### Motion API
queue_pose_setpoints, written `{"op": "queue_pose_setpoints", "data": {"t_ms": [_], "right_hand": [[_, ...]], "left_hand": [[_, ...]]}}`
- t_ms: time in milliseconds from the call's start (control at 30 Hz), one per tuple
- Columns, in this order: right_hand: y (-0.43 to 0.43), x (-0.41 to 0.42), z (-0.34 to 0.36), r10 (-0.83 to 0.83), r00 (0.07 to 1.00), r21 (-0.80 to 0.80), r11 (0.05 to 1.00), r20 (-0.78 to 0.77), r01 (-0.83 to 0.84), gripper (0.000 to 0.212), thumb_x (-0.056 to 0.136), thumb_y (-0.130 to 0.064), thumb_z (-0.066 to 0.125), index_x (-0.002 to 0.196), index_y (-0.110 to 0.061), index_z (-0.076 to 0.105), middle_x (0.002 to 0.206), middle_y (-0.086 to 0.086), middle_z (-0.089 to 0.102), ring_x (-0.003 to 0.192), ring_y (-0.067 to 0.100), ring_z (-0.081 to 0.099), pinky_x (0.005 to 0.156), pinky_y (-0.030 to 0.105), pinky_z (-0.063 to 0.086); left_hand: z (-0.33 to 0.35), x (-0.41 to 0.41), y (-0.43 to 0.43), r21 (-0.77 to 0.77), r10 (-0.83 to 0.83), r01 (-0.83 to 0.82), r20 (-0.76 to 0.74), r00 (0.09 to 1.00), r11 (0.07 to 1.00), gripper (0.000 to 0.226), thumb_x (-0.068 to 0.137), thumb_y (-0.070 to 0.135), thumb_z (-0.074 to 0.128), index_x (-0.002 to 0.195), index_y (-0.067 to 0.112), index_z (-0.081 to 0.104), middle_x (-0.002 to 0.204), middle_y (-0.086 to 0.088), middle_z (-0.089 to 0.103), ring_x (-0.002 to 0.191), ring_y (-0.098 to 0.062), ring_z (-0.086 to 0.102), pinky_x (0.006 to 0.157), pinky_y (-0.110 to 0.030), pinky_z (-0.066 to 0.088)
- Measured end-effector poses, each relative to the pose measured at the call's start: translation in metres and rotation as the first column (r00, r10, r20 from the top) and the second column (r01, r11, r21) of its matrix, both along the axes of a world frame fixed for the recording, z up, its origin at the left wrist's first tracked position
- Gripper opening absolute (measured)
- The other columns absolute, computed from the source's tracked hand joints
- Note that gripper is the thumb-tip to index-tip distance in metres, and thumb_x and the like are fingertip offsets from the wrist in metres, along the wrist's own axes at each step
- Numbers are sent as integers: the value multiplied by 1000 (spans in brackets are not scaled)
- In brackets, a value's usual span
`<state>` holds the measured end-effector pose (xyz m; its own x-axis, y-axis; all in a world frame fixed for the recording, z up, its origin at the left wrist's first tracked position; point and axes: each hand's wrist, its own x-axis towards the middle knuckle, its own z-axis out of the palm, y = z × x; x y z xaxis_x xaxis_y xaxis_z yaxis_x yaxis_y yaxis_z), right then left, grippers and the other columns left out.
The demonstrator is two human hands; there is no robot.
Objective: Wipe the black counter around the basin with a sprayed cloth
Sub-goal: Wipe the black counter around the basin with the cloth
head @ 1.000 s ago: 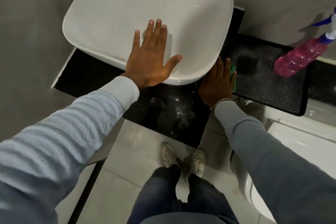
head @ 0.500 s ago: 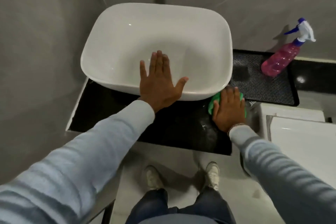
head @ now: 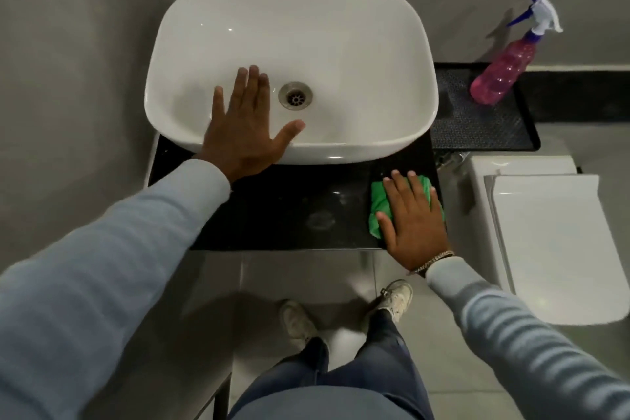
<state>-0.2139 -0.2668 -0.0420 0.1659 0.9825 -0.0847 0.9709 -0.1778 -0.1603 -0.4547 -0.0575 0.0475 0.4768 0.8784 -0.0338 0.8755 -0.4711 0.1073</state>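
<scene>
A white basin (head: 306, 27) stands on the black counter (head: 289, 211). My left hand (head: 243, 133) lies flat with spread fingers on the basin's front rim, holding nothing. My right hand (head: 410, 218) presses flat on a green cloth (head: 378, 204) at the counter's front right corner. The cloth shows to the left of the hand and above its fingertips; the rest is under my palm. A wet smear shines on the counter left of the cloth.
A pink spray bottle (head: 504, 75) with a white and blue trigger stands on a black textured mat (head: 477, 126) right of the basin. A white toilet (head: 545, 232) sits beside the counter on the right. My shoes (head: 392, 300) are on the grey tiled floor below.
My right hand has drawn the green cloth from under the basin's right front edge toward the counter's front right corner. The left hand stays on the basin rim. The camera has tilted up.
</scene>
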Motion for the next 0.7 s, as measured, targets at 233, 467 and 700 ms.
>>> {"op": "queue_pose_setpoints", "data": {"t_ms": [233, 467, 700], "right_hand": [[17, -15, -4, -589, 808, 53, 806, -30, 590, 61, 93, -42, 35, 148, -16, 29, 159, 12, 28, 148, 35, 18, 115, 66, 16], [55, -121, 1, -625, 771, 52, 772, -119, 634, 66, 92, -41, 35, 150, -13, 22, 161, 13, 23, 149, 38, 11, 115, 67, 9], [11, -83, -3, 72, 997, 21, 997, -3, -72, 63, 89, -50, 38, 147, -26, 31, 159, 1, 29, 150, 25, 17, 114, 61, 23]], "left_hand": [[5, -46, 12, 45, -133, 135, -41, 990, 990, 96, 82, 74, 2, 151, 6, 2, 163, -12, 0, 150, -25, -4, 119, -56, 4], [7, -47, 12, 39, -109, 109, -2, 994, 993, 94, 84, 72, 8, 151, 7, 0, 163, -11, -1, 150, -23, -4, 120, -53, 5], [5, -49, 13, 25, -145, 146, -24, 989, 989, 95, 83, 73, 5, 151, 7, -2, 163, -11, -4, 150, -23, -8, 121, -52, 2]]}}
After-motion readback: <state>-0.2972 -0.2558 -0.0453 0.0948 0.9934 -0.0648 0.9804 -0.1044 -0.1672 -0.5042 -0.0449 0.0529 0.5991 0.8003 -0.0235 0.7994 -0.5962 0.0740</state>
